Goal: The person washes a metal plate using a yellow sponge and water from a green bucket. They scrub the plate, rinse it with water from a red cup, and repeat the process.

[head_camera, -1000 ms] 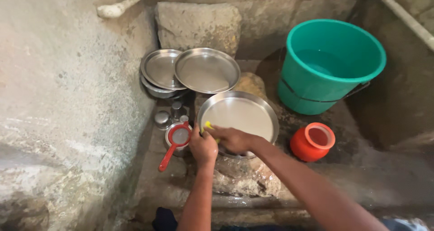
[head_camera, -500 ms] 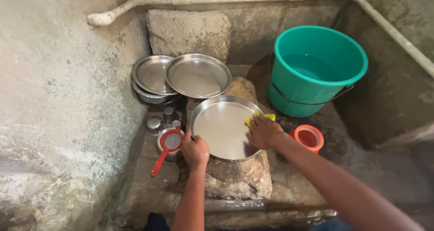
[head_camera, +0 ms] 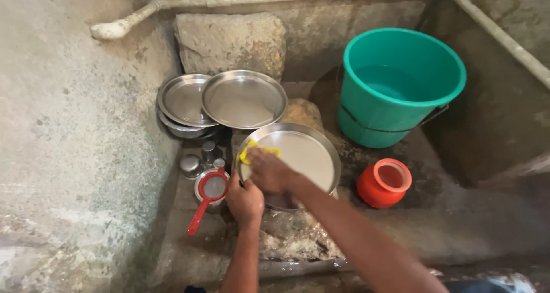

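A round steel plate [head_camera: 306, 152] rests tilted on a wet stone at the middle of the wash area. My left hand [head_camera: 245, 200] grips its near left rim. Pressed to the upper left of the plate's face is a yellow scrub pad [head_camera: 256, 151], held in my right hand [head_camera: 269, 170]. Much of the pad is hidden under my fingers.
Two more steel plates [head_camera: 243, 98] lean on a stone block [head_camera: 229, 41] at the back. Small steel cups [head_camera: 191, 165] and a red-handled strainer [head_camera: 207, 195] sit at the left. A green bucket [head_camera: 401, 87] holding water and a small orange pot [head_camera: 384, 183] stand at the right.
My right hand with the yellow pad swept from the plate's left edge to its right edge, then back to the upper left. My left hand stayed on the rim. The camera view shifted slightly.
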